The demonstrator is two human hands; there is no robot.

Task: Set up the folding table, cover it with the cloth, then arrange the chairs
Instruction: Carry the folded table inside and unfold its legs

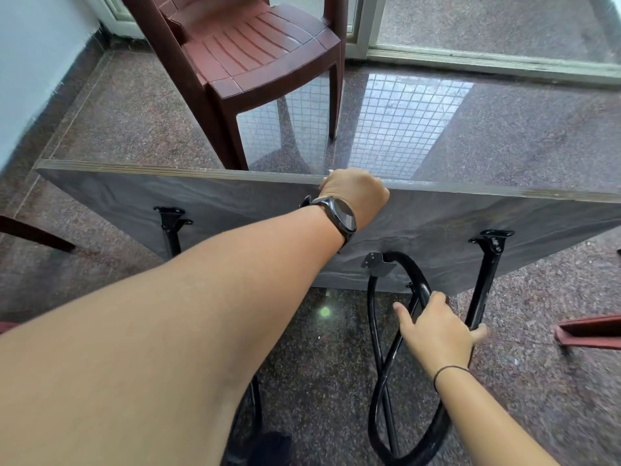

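Head view: looking down over both forearms at a table on its edge
Table [235,203]: standing on its long edge on the floor [504,136], grey underside toward the camera, top edge level across the frame, right end cut off by the frame
Left hand [356,193]: arm stretched forward, back of hand up, fingers curled over the table's top edge and clamped on it; fingertips hidden behind the edge
Watch [339,218]: dark, on the left wrist, face tilted toward the camera
Right hand [440,327]: lower and nearer, palm down, thumb out to the left, fingers wrapped round the black leg [420,287] where the tube curves; grip closed on the tube, fingertips hidden under it
Band [450,369]: thin and black, round the right wrist
Leg: looped black tube hinged at a bracket [378,264] on the underside, swung away from the board, lower loop running out of the bottom of the frame
Braces: one at left [171,227], one at right [487,260], both bolted to the underside; left one's lower part hidden behind the left forearm
Second leg: only a blurred dark bit shows below the left forearm, too little to make out
Chair [255,48]: brown plastic, upright beyond the table, back cut off by the top of the frame
Other chairs: brown parts at the left edge [33,233] and right edge [591,331], mostly out of frame
Cloth: cannot tell where it is
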